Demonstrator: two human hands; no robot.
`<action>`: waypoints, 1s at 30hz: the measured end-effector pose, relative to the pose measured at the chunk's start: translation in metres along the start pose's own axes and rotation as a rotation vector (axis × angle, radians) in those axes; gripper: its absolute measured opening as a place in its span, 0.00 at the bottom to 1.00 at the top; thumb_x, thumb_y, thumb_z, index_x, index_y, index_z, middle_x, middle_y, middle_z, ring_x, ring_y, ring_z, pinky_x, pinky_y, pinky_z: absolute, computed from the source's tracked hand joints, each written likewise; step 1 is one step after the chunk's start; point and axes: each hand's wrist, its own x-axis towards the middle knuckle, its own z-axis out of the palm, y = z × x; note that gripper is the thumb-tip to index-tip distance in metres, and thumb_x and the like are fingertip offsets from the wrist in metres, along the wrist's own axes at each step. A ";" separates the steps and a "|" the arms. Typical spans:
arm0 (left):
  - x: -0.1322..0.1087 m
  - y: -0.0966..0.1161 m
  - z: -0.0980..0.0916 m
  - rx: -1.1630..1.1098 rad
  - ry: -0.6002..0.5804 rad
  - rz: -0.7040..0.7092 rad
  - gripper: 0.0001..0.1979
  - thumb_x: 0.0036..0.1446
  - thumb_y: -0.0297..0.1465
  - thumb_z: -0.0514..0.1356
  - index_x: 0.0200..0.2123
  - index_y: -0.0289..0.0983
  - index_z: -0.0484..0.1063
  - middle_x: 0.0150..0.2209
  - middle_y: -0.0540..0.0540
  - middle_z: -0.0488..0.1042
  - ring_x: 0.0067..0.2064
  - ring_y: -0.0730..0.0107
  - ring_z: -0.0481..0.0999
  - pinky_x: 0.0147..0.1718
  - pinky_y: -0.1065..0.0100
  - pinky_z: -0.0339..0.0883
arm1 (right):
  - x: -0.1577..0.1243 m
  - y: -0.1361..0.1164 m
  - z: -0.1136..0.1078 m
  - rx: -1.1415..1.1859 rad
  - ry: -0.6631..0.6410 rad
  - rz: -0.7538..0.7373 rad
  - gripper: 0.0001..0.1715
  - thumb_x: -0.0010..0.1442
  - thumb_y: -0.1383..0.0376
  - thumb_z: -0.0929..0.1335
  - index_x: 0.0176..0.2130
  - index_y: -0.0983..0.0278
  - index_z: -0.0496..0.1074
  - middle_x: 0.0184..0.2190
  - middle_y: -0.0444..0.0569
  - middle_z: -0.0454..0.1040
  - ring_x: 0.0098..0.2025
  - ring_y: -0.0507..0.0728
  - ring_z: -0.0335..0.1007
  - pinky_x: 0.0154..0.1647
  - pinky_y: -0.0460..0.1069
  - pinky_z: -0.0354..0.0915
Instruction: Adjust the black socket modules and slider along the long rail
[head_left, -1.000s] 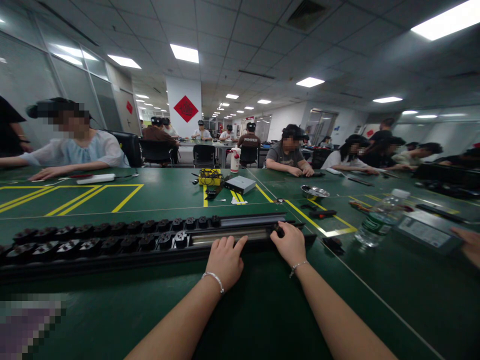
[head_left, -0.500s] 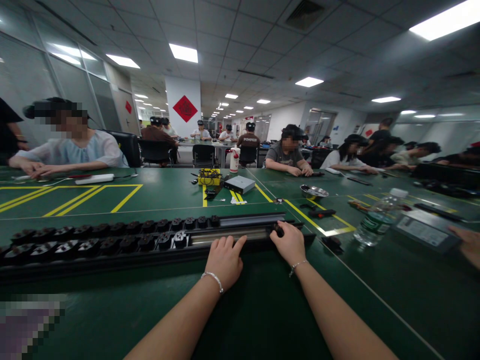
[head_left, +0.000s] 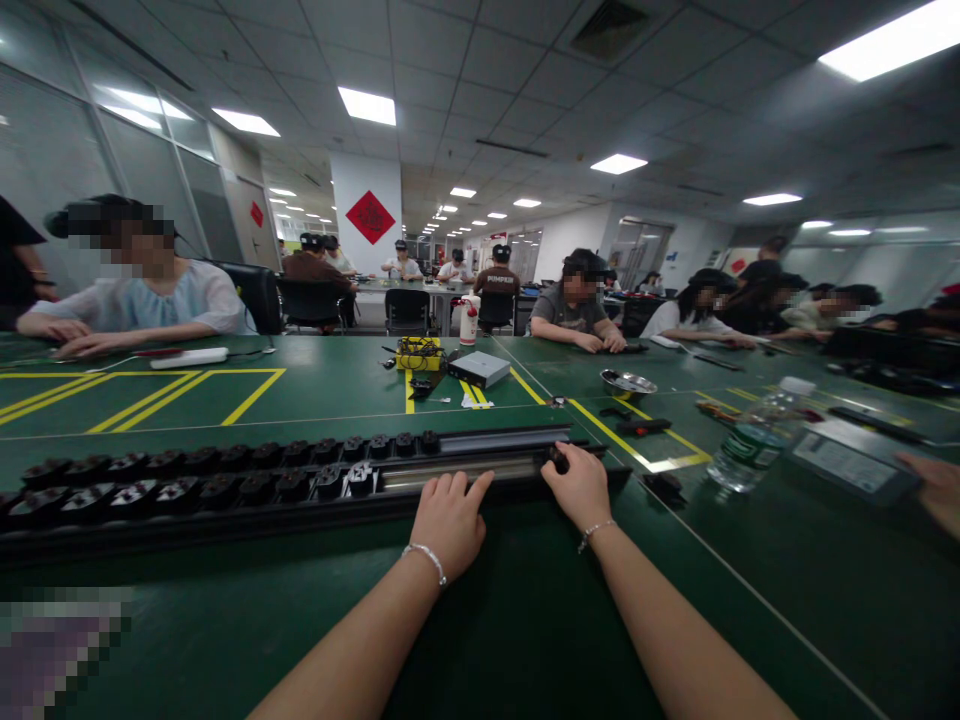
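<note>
My left hand (head_left: 448, 518) lies over the near black track rail (head_left: 401, 479), forefinger stretched out and apart from the other fingers, while my right hand (head_left: 581, 487) has thumb and forefinger pinched round a small black piece (head_left: 556, 460) at the rail's right end; whether it's loose or fixed there, I can't tell. Both rails lie on the green tabletop (head_left: 540, 620) in front of me. As I judge it, the work is well along: round black plug modules (head_left: 361, 478) fill the near rail from the left edge up to just short of my left hand, and the far rail (head_left: 495, 440) is filled a little further right. What's left is the bare channel on each, toward the right ends. As for writing, I can read "PUMPKIN" across a brown shirt (head_left: 500, 279) at the table behind. The water bottle (head_left: 754, 450) has a green label, and the grey metal box (head_left: 859, 455) a pale one, both too blurred to read. The red diamond hanging (head_left: 370, 217) carries a dark character I can't make out.
</note>
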 end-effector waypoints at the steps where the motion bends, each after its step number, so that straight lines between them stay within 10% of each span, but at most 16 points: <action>1: 0.000 0.000 0.000 -0.002 0.000 -0.001 0.29 0.50 0.30 0.53 0.56 0.46 0.53 0.41 0.46 0.65 0.43 0.62 0.62 0.44 0.61 0.52 | 0.000 0.000 0.000 0.000 -0.002 0.000 0.22 0.49 0.62 0.62 0.42 0.68 0.71 0.42 0.55 0.72 0.48 0.60 0.65 0.51 0.53 0.55; 30: 0.000 0.000 -0.002 0.012 -0.007 -0.006 0.29 0.50 0.30 0.54 0.56 0.46 0.54 0.42 0.46 0.65 0.44 0.62 0.62 0.44 0.60 0.52 | -0.001 0.003 -0.001 0.000 -0.027 0.052 0.20 0.49 0.59 0.61 0.41 0.63 0.70 0.45 0.51 0.71 0.51 0.60 0.61 0.57 0.62 0.38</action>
